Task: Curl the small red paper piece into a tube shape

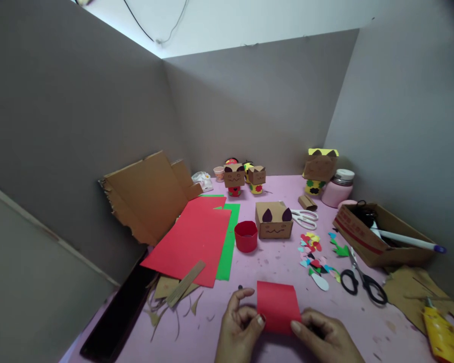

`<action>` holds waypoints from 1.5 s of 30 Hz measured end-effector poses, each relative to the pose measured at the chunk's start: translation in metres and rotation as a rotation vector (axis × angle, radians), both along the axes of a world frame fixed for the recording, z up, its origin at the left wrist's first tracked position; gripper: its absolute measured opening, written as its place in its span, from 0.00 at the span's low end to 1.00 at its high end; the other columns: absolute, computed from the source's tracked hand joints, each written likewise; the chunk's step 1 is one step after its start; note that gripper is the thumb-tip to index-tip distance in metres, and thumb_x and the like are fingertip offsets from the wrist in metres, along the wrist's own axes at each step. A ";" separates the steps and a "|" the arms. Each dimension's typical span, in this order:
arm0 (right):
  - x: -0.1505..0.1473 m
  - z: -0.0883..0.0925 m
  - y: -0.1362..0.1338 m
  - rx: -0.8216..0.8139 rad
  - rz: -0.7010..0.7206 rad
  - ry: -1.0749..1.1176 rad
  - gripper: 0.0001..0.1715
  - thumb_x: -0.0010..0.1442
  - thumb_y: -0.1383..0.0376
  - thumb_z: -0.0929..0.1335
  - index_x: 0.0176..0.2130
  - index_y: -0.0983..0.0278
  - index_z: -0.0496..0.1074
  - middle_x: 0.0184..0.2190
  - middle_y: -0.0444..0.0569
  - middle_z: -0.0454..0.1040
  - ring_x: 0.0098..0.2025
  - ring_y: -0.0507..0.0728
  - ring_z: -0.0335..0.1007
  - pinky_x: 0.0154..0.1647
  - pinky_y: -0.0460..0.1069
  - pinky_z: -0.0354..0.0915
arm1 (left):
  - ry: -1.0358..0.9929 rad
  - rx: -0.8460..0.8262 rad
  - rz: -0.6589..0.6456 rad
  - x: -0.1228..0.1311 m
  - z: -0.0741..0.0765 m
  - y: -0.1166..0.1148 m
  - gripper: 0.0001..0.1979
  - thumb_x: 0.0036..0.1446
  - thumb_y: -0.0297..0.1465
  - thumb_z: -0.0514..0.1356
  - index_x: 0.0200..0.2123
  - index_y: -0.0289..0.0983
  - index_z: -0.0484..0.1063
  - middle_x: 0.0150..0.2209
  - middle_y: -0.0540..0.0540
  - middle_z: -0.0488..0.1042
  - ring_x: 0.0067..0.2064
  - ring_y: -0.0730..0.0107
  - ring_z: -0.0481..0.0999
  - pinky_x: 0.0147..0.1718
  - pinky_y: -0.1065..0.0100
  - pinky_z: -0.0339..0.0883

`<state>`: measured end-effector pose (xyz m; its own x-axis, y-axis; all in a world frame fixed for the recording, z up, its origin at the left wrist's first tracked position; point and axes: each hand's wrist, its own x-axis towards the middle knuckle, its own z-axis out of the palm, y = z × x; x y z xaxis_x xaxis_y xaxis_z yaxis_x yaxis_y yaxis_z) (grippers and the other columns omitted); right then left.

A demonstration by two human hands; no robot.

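- Head view: the left hand [239, 322] is at the near edge of the pink table [272, 262]. Its fingers are curled in and its thumb presses down on the lower left corner of a small red paper piece [278, 304], pinching it.
- The right hand [325, 337] pinches the lower right corner of the same piece. Its thumb lies on top and the other fingers are folded under, so neither hand is open.
- The red paper piece lies flat on the table between the two hands, its far edge pointing away from the person.
- Beyond it stand a red cup [245, 236] and, just beside that, a cardboard box with a cat face [274, 222]. White scissors [305, 218] lie to the right of the box.
- To the right of the hands lie coloured paper cut-outs [315, 256] and black scissors [363, 280].
- To the left, large red paper sheets [192, 241] lie over a green sheet [227, 252], with a torn cardboard sheet [147, 194] leaning on the partition behind them.
- At the far right an open carton [363, 237] holds a white pen [408, 240], and a yellow glue bottle [442, 337] lies at the near right.
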<state>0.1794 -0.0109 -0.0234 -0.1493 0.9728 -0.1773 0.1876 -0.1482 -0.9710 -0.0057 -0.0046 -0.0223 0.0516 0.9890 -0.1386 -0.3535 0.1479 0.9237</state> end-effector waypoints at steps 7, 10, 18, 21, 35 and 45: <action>-0.001 0.001 0.000 0.091 -0.008 -0.023 0.20 0.54 0.51 0.65 0.25 0.64 0.71 0.22 0.43 0.64 0.27 0.54 0.60 0.29 0.46 0.59 | -0.064 0.066 -0.017 0.006 -0.003 0.000 0.34 0.39 0.35 0.70 0.48 0.38 0.58 0.33 0.46 0.77 0.34 0.67 0.75 0.35 0.67 0.62; -0.003 0.004 -0.001 0.099 0.003 -0.029 0.20 0.54 0.51 0.65 0.24 0.64 0.71 0.22 0.43 0.64 0.26 0.54 0.61 0.28 0.46 0.59 | -0.043 0.075 -0.063 0.009 -0.004 -0.001 0.35 0.41 0.36 0.69 0.49 0.36 0.56 0.33 0.42 0.78 0.35 0.63 0.76 0.37 0.65 0.63; -0.006 0.007 -0.002 0.251 -0.018 -0.031 0.14 0.55 0.56 0.67 0.31 0.63 0.76 0.24 0.45 0.66 0.26 0.54 0.64 0.26 0.46 0.62 | -0.080 0.008 -0.082 0.004 0.001 0.000 0.33 0.41 0.36 0.70 0.48 0.37 0.59 0.31 0.41 0.80 0.35 0.61 0.78 0.37 0.65 0.65; -0.006 0.006 -0.004 0.482 -0.078 -0.077 0.09 0.57 0.62 0.66 0.34 0.62 0.77 0.23 0.45 0.67 0.25 0.53 0.67 0.26 0.46 0.63 | -0.111 -0.002 -0.110 0.005 0.005 0.001 0.27 0.41 0.36 0.70 0.45 0.36 0.66 0.34 0.38 0.81 0.38 0.59 0.78 0.40 0.64 0.65; -0.024 -0.015 -0.009 1.012 -0.291 -0.526 0.34 0.59 0.72 0.63 0.62 0.58 0.52 0.31 0.51 0.80 0.26 0.57 0.75 0.28 0.48 0.69 | -0.022 0.002 -0.036 0.011 -0.001 -0.003 0.27 0.41 0.41 0.68 0.45 0.35 0.74 0.39 0.35 0.80 0.45 0.54 0.76 0.47 0.62 0.64; -0.016 0.011 -0.008 0.410 -0.185 -0.078 0.16 0.59 0.57 0.63 0.30 0.62 0.75 0.24 0.46 0.75 0.26 0.54 0.70 0.27 0.44 0.65 | -0.022 0.015 -0.119 0.015 0.006 -0.007 0.30 0.41 0.43 0.68 0.47 0.34 0.72 0.37 0.35 0.81 0.42 0.51 0.78 0.44 0.58 0.66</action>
